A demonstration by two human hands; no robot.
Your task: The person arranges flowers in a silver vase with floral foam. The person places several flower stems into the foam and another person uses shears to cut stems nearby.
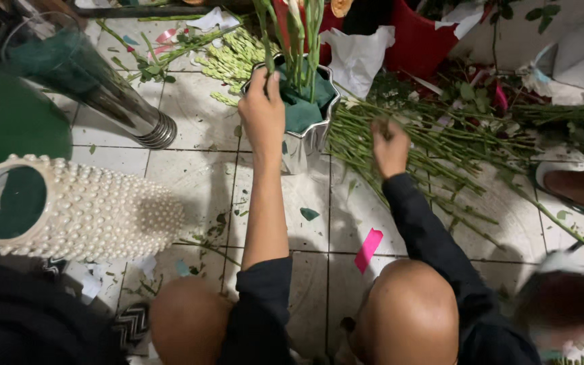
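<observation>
A shiny silver vase [309, 138] stands on the tiled floor, filled with green floral foam [302, 105] and several upright green stems [302, 40]. My left hand [262, 111] rests on the vase's left rim, its fingers at the foam and the base of the stems. To the right, my right hand [390, 147] is closed on a stem in the pile of cut green stems [441, 145] lying across the floor. Both my knees show at the bottom.
A pearl-studded white vase [96, 209] lies on its side at left, a tall clear glass vase [86, 78] behind it. A red bucket [420, 40] and white paper [356, 57] sit at the back. Another person's sandalled foot [579, 186] is at right. A pink paper strip [368, 249] lies near my knee.
</observation>
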